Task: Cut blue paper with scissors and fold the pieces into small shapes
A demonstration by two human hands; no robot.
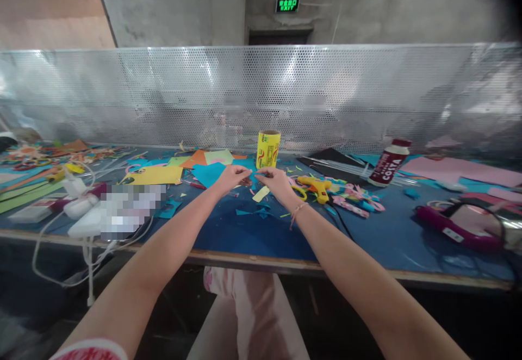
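Above the blue tabletop, my left hand [234, 179] and my right hand [276, 181] face each other, fingertips almost meeting. Thumb and fingers are pinched together on both. A bit of blue shows between the fingertips, too small to tell whether it is held or lies behind. Just beyond the hands stands a yellow cardboard tube [268, 149]. A pale yellow paper strip [261, 194] and blue paper scraps [261, 211] lie under and in front of them. Behind my left hand is a blue paper sheet [207, 173]. A yellow glue gun [316, 187] lies right of my right hand.
A tilted dark red bottle [390, 163] and pink paper [457, 171] are on the right, with a purple-banded object [457, 229] nearer. Left are a pixelated flat device [122, 210], white cables [87, 267] and yellow paper [157, 175]. A perforated metal screen [163, 99] borders the back.
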